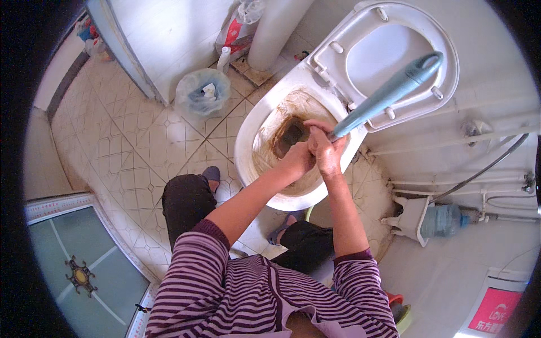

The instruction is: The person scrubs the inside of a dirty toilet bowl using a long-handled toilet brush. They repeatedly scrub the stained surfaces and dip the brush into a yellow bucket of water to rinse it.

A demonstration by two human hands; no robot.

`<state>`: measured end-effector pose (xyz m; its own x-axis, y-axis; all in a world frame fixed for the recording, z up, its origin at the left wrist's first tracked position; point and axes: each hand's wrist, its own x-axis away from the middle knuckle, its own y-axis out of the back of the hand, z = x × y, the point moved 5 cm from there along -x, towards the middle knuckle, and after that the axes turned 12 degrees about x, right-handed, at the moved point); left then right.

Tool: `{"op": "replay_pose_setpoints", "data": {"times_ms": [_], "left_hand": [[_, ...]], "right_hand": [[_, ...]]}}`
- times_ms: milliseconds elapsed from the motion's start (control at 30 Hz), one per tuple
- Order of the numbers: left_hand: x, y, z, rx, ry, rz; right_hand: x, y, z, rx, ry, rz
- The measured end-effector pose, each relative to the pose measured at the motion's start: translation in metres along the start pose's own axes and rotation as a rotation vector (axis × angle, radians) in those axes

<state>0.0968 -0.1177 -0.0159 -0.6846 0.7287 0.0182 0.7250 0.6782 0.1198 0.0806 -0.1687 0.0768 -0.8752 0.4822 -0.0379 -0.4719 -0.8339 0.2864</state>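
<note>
Pale tiled flooring (121, 121) fills the left of a cramped bathroom, with a glazed panel (79, 270) at near left. Farther off stand a bag-lined bin (185, 102) and a white bottle (224, 59), left of the toilet (243, 146). Over its stained bowl, the left hand (298, 159) is curled against the right; what its fingers close on, I cannot tell. Just to its right, the right hand (328, 149) is wrapped around the lower end of a blue-grey handle (389, 99), so it is the nearer hand. From those fingers the handle's long axis slants far and right, across the raised seat and lid (420, 17). Its other end is hidden. At right lies a clear bluish jug (442, 221).
</note>
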Motion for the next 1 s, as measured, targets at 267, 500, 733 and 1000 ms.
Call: {"op": "replay_pose_setpoints", "data": {"times_ms": [267,500,733,1000], "left_hand": [[0.003,0.074,-0.026,0.052,0.178,0.179],[0.004,0.029,0.016,0.139,-0.102,-0.114],[-0.005,0.004,0.008,0.163,-0.108,-0.005],[0.002,0.073,-0.059,-0.265,0.140,0.199]], "right_hand": [[-0.008,-0.040,0.011,-0.276,0.045,-0.058],[0.000,-0.029,-0.006,0.117,0.164,-0.047],[0.004,-0.003,-0.012,-0.016,0.037,-0.069],[-0.011,-0.033,0.051,-0.332,-0.021,-0.042]]}}
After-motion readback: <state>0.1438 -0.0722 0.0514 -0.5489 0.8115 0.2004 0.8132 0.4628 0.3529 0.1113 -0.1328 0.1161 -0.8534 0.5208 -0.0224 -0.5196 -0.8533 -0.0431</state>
